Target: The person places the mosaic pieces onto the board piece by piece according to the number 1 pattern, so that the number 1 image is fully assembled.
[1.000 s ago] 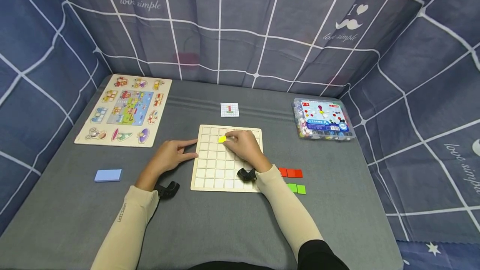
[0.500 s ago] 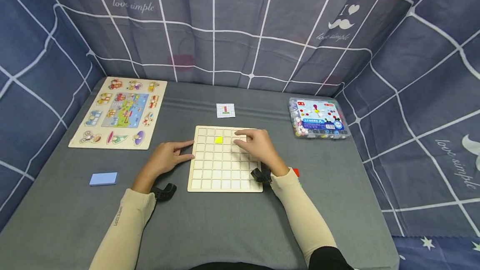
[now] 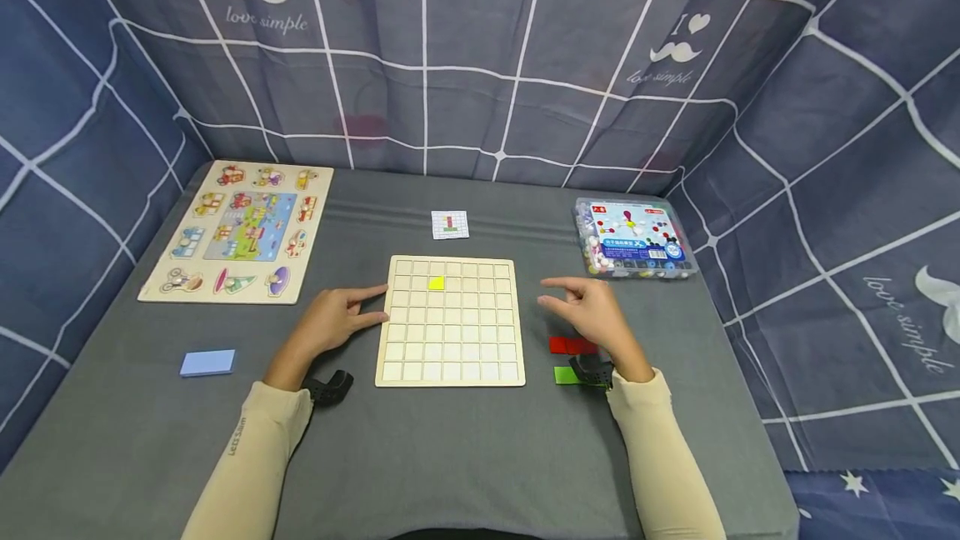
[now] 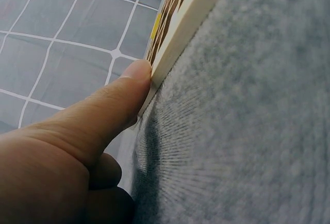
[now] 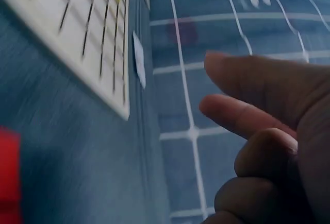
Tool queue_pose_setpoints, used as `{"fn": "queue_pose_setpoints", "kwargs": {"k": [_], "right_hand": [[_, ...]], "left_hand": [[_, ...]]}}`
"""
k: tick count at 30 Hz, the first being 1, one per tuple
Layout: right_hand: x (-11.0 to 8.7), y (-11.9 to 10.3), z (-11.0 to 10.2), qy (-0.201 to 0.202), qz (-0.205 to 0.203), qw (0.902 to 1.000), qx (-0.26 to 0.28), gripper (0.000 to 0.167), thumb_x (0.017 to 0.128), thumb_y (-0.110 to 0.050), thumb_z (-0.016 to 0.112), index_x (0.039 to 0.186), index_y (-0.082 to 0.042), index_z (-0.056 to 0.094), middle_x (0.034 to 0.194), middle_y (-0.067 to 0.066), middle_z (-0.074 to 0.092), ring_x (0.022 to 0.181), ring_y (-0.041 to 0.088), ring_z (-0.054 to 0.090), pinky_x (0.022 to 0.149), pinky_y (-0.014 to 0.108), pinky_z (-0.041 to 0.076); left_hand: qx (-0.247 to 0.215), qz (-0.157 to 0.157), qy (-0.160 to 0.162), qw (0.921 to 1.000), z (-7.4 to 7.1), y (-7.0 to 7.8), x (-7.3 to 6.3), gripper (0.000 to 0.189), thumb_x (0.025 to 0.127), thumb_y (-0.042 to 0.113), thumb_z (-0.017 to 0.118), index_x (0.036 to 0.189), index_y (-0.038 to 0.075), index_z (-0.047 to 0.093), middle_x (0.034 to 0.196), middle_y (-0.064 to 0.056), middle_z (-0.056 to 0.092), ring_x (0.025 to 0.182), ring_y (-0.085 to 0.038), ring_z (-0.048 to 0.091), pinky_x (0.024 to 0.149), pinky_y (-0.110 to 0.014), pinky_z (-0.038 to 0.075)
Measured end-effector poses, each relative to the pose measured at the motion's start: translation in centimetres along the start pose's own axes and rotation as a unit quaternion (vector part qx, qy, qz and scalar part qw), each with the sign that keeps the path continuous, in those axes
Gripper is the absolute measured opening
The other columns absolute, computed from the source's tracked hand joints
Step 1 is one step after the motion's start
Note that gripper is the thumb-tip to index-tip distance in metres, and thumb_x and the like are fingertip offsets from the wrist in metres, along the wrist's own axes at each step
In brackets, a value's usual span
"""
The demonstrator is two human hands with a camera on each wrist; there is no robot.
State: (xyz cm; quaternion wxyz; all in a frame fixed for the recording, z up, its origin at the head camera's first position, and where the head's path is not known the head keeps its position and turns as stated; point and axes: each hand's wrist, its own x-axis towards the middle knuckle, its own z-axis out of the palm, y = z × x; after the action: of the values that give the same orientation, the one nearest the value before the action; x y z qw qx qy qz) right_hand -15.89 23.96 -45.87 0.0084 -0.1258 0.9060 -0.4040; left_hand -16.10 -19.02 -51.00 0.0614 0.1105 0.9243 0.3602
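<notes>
A wooden grid board (image 3: 456, 384) lies at the middle of the table with one yellow square tile (image 3: 436, 283) in its upper left part. My left hand (image 3: 330, 322) touches the board's left edge with index finger and thumb. In the left wrist view a straight finger (image 4: 121, 92) meets the board's side. To the right of the board, my right hand (image 3: 592, 311) is over the table, thumb and index finger apart with nothing between them. Red tiles (image 3: 566, 345) and green tiles (image 3: 567, 375) lie below it, partly hidden by the hand and wrist camera.
Behind the board lies a small printed grid card (image 3: 450, 225). A picture puzzle board (image 3: 313, 232) is at the back left, with a blue block (image 3: 207, 362) nearer the front. At the back right stands a clear plastic box (image 3: 636, 238). Checked curtains surround the table.
My right hand has let go of the yellow tile, leaving it on the board, and has moved right, off the board toward the red and green tiles. The left hand stays at the edge.
</notes>
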Motion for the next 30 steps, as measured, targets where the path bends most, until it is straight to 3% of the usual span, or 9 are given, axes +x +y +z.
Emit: {"fn": "queue_pose_setpoints", "kwargs": {"k": [8, 16, 30], "right_hand": [[-3.6, 4.3, -2.6, 0.016, 0.071, 0.9958, 0.055, 0.041, 0.089, -0.036, 0.081, 0.119, -0.008, 0.077, 0.055, -0.004, 0.032, 0.045, 0.008, 0.023, 0.043, 0.027, 0.022], [-5.9, 6.8, -4.5, 0.033, 0.076, 0.9951, 0.054, 0.038, 0.089, -0.032, 0.082, 0.120, -0.010, 0.077, 0.056, -0.005, 0.033, 0.047, 0.007, 0.024, 0.044, 0.030, 0.024], [-8.2, 8.8, -2.9, 0.016, 0.109, 0.9932, 0.037, 0.037, 0.086, -0.036, 0.085, 0.116, -0.017, 0.079, 0.057, -0.004, 0.035, 0.049, 0.007, 0.027, 0.048, 0.027, 0.024]], "left_hand": [[-0.001, 0.004, 0.000, 1.0000, 0.3, 0.1, 0.3, 0.058, 0.088, 0.040, 0.081, 0.140, 0.021, 0.066, 0.054, 0.005, 0.039, 0.050, -0.011, 0.031, 0.051, -0.029, 0.028], [-0.003, 0.006, 0.006, 1.0000, 0.2, 0.2, 0.3, 0.058, 0.088, 0.040, 0.081, 0.140, 0.020, 0.066, 0.054, 0.005, 0.040, 0.050, -0.011, 0.031, 0.051, -0.029, 0.028], [-0.010, -0.001, 0.000, 0.9999, 0.2, -0.3, -0.1, 0.058, 0.089, 0.041, 0.080, 0.142, 0.021, 0.064, 0.053, 0.003, 0.041, 0.048, -0.012, 0.032, 0.051, -0.029, 0.028]]}}
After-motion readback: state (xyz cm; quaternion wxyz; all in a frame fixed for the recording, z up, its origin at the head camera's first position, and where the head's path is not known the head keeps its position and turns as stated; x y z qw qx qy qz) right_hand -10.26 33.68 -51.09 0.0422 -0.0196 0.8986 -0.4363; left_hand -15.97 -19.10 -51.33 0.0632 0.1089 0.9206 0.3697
